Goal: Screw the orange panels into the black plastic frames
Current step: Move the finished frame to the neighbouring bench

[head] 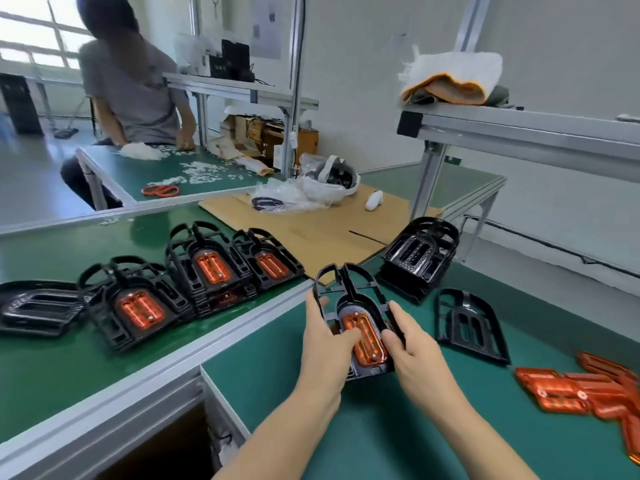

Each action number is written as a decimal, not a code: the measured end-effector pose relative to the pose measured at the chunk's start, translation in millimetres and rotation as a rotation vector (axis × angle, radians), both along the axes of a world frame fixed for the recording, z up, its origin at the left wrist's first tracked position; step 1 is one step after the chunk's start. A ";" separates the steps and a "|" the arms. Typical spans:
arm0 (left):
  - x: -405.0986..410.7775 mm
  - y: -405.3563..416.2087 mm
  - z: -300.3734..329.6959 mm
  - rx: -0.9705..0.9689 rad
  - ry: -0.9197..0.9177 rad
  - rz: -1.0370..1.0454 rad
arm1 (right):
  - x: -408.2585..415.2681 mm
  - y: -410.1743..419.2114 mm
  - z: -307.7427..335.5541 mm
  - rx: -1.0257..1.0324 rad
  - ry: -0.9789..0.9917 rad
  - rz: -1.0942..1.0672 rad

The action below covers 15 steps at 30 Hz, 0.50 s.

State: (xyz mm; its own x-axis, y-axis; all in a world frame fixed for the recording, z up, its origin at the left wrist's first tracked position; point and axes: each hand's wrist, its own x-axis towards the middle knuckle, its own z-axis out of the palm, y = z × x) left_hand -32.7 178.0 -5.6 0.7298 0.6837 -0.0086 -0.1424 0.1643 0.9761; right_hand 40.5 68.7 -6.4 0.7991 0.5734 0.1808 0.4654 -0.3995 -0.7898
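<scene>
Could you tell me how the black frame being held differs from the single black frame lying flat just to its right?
The held frame has an orange panel seated in its centre; the lone frame has open slots there instead. The held frame is gripped at its sides by the left hand and right hand, while the lone frame rests untouched on the green mat. Both share the same black, arched ribbed shape.

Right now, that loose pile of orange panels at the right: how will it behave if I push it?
The orange panels lie flat and overlapping, so they would probably slide and fan apart rather than roll. They look glossy, likely slippery on the green mat. They seem thin, moulded plastic, so probably light and fairly stiff.
</scene>
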 end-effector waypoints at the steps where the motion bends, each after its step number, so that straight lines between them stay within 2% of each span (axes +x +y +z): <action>1: -1.7 5.2 0.2 -0.002 0.009 0.023 | 0.1 7.1 -0.1 -0.006 0.002 0.012; 15: 24.4 94.8 19.3 -0.024 0.058 0.234 | 25.8 102.4 14.5 -0.003 0.008 0.104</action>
